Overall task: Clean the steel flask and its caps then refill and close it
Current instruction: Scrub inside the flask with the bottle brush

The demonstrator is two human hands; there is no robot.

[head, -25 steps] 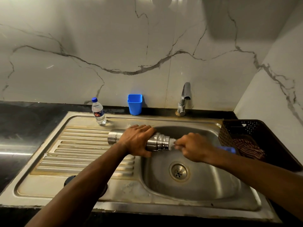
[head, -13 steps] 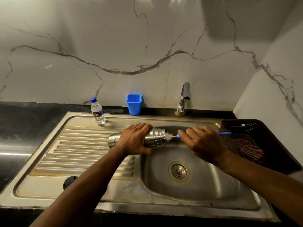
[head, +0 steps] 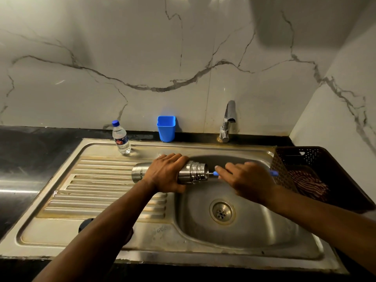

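Head view: left hand (head: 165,173) wraps its grip round the steel flask (head: 190,173), held sideways over the sink (head: 203,239) basin. Right hand (head: 249,181) pinches the blue bottle brush (head: 216,173) (bristles already inside the mouth). I'd keep the strokes straight and rotate the flask.

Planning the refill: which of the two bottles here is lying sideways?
The steel flask, gripped horizontally by the left hand over the sink. The capped plastic water bottle stands upright behind the drainboard.
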